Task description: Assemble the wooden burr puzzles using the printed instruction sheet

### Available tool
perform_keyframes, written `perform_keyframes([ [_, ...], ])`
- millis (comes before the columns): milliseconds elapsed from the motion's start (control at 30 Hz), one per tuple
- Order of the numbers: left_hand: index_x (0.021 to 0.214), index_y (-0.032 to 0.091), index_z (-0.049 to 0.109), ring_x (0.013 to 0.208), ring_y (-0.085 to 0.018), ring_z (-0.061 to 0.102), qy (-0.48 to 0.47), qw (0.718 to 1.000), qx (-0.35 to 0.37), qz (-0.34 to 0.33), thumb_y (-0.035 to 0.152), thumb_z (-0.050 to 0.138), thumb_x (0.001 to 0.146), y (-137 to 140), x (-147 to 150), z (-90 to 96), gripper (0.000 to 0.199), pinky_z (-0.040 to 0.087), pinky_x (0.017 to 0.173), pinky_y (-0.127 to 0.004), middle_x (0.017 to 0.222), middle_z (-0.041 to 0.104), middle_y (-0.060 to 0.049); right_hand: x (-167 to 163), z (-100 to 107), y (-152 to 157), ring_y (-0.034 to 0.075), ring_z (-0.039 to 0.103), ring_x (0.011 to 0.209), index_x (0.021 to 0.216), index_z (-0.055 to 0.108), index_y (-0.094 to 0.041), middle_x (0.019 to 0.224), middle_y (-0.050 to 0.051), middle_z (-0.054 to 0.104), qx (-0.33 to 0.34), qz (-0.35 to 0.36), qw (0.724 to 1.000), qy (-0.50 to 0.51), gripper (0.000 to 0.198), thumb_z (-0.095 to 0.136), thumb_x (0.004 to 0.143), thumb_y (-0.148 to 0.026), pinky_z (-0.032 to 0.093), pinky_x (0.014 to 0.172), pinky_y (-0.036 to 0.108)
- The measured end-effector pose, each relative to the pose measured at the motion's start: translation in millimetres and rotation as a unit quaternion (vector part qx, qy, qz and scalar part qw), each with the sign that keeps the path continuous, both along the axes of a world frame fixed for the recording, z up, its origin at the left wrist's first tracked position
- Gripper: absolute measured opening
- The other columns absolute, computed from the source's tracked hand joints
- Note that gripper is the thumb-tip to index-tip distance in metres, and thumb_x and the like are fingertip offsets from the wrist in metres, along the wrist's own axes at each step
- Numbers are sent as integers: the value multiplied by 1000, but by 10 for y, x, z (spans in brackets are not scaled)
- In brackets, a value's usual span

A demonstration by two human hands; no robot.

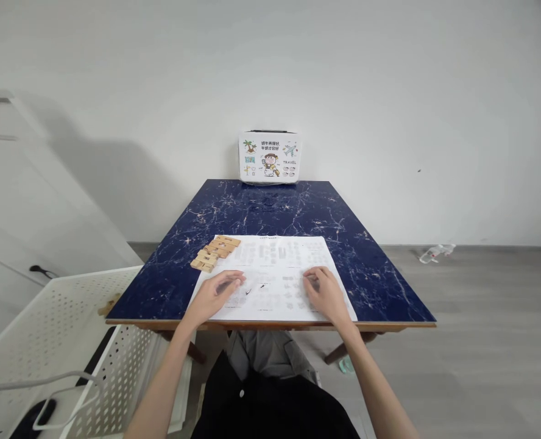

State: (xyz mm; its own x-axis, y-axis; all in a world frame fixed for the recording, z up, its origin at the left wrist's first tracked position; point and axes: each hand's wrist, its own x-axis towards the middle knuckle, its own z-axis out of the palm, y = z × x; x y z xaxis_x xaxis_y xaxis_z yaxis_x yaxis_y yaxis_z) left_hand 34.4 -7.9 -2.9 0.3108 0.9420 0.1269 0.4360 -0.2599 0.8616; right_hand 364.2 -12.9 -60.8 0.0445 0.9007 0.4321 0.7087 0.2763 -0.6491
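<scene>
A printed white sheet (270,256) with faint diagrams lies flat on the blue marbled table (275,210). Over its left part rests my left hand (214,296), loosely curved, with a gap between thumb and fingers and nothing visible in it. My right hand (328,296) lies on the sheet's right part, fingers bent, thumb apart, also holding nothing that I can see. Between the hands are two small dark pieces (248,291), too small to name. Several light wooden pieces (215,251) with cut-outs sit at the sheet's upper left corner, beyond my left hand.
A white case (270,158) with cartoon prints stands at the table's far edge against the wall. On the left, a white perforated basket (119,372) with a cable (37,383) stands below the tabletop. A clear plastic item (436,253) lies on the floor at right.
</scene>
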Motion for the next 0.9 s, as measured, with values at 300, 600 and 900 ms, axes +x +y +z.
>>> perform_keyframes([
  [300,114,21,69,94,-22,76,-17,998,11,51,53,58,98,-4,7,-29,38,56,97,-38,108,79,-7,88,172,-41,20,61,68,90,69,-22,81,4,71,-78,51,995,41,28,52,97,-43,44,67,32],
  [600,109,20,69,86,-21,75,-32,996,24,77,52,59,97,15,-6,-59,35,56,92,-35,101,78,-6,55,235,-100,21,61,69,90,70,-21,82,6,73,-87,43,991,87,31,52,96,-46,43,67,31],
  [900,108,20,69,86,-21,74,-31,996,27,82,51,59,96,-4,14,-23,35,56,92,-35,99,77,-6,52,291,-142,20,60,68,90,69,-19,84,6,73,-101,48,986,121,34,53,96,-48,43,67,31],
])
